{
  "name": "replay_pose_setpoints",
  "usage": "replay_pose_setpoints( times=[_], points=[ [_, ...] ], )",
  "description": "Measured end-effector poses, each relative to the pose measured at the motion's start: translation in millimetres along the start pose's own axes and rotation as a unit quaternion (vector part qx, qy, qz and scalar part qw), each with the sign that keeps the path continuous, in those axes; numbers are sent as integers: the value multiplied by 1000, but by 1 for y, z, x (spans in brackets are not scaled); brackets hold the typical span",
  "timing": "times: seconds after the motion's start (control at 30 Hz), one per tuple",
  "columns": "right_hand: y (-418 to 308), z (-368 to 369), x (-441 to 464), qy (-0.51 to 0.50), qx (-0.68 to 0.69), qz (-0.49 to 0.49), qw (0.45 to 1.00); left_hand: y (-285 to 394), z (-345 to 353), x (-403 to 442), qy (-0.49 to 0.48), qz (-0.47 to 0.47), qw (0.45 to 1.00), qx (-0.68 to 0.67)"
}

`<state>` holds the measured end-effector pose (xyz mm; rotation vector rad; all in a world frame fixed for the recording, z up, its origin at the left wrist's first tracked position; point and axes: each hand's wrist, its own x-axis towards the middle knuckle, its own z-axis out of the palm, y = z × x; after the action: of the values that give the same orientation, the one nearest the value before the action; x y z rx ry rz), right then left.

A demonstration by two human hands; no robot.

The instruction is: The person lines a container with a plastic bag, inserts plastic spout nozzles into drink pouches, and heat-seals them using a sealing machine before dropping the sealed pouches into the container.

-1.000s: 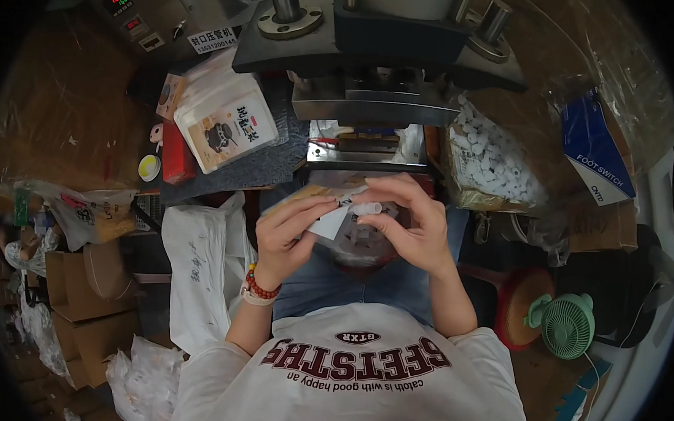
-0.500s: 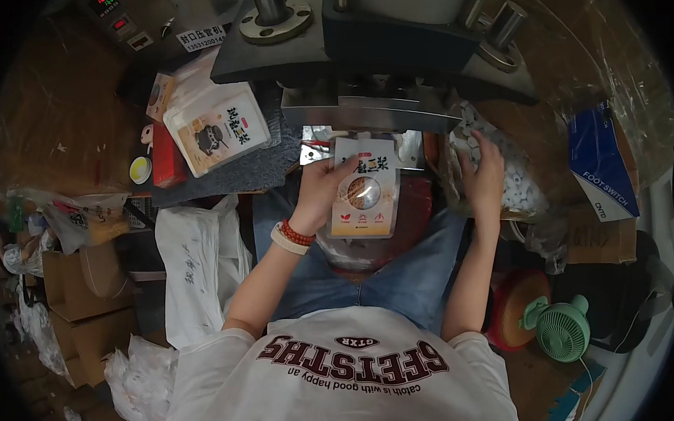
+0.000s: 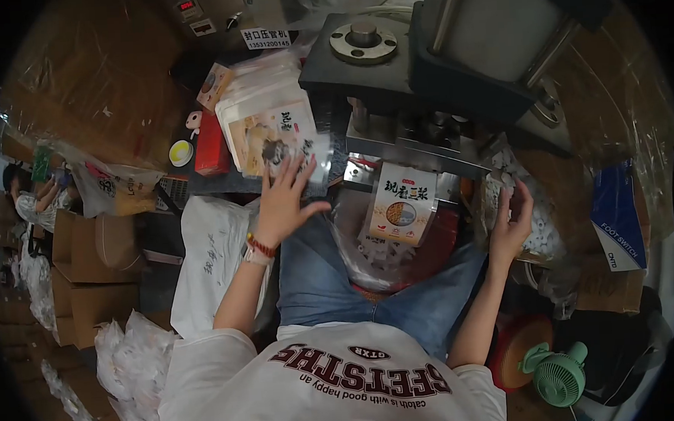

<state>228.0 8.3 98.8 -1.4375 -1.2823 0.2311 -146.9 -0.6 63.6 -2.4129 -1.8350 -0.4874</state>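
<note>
My left hand (image 3: pixel 285 205) has its fingers spread over the near edge of a stack of printed pouches (image 3: pixel 267 111), touching or just above the top one. Over the box of small white caps (image 3: pixel 539 215), my right hand (image 3: pixel 511 220) has thumb and fingers curled together around something small and whitish, too small to make out. A single printed pouch (image 3: pixel 402 205) lies at the metal plate (image 3: pixel 359 172) under the press (image 3: pixel 413 142), its lower part hanging towards my lap. Beneath it is a clear bag of small white pieces (image 3: pixel 381 255).
A red box (image 3: pixel 211 145) and a round yellow-lidded tin (image 3: pixel 181 152) stand left of the stack. At the right are a blue box (image 3: pixel 616 219) and a green fan (image 3: pixel 559 378). Cardboard boxes (image 3: pixel 102 303) and another person (image 3: pixel 39 203) are at the far left.
My left hand has let go of the pouch at the press and moved left to the stack. My right hand has stayed by the white caps, its fingers now curled. The view has shifted.
</note>
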Motion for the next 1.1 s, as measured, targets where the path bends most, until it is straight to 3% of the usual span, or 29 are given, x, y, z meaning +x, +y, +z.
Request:
replay_pose_setpoints(
  times=[0.03, 0.07, 0.17, 0.2, 0.27, 0.3, 0.37, 0.4, 0.47, 0.5, 0.63, 0.7, 0.73, 0.8, 0.83, 0.87, 0.93, 1.03, 1.07, 1.1],
  points=[
    [-7, 2, -6, 25, 106, 40, 993, 4, -7, -8, 40, 32, 998, -36],
    [-16, 3, -12, 26, 106, 43, 993, 3, -8, -15, 37, 33, 998, -35],
    [-59, 4, -29, -76, 340, 74, 934, 14, -24, -24, 103, -77, 965, -227],
    [-74, 5, -37, -112, 391, 80, 910, 22, -31, -23, 101, -76, 965, -230],
    [-92, 8, -52, -192, 447, 63, 872, 41, -38, -23, 126, -98, 905, -394],
    [-102, 10, -59, -225, 467, 73, 852, 51, -42, -22, 119, -94, 903, -402],
    [-107, 28, -65, -275, 356, -16, 893, 69, -51, -20, 182, 31, 918, -351],
    [-107, 28, -64, -271, 353, -13, 895, 75, -58, -20, 179, 34, 917, -354],
    [-109, 28, -59, -278, 138, -228, 923, 85, -72, -18, 189, 106, 950, -227],
    [-111, 20, -54, -291, 96, -279, 910, 88, -76, -18, 192, 109, 948, -227],
    [-122, 2, -47, -339, -30, -329, 881, 97, -76, -18, 120, 143, 957, -222],
    [-113, 9, -43, -296, 26, -289, 910, 102, -51, -18, 16, 27, 895, -444],
    [-108, 8, -41, -295, 23, -287, 911, 103, -30, -17, 15, 28, 895, -446],
    [-97, -1, -33, -215, 40, -195, 956, 107, 10, -9, -145, -132, 796, -572],
    [-93, -11, -26, -191, 31, -175, 965, 116, 11, -1, -135, -179, 711, -667],
    [-89, -21, -18, -174, 15, -148, 973, 118, 13, 8, -137, -178, 710, -668],
    [-80, -35, -4, -127, -26, -92, 987, 118, 17, 29, -149, -242, 599, -749],
    [-45, -24, 21, -76, -86, -65, 991, 117, 15, 55, -148, -255, 549, -782],
    [-28, -13, 27, -74, -138, -110, 981, 115, 18, 60, -167, -266, 517, -796],
    [-2, -2, 28, -76, -135, -110, 982, 112, 22, 62, -174, -278, 519, -790]
  ],
)
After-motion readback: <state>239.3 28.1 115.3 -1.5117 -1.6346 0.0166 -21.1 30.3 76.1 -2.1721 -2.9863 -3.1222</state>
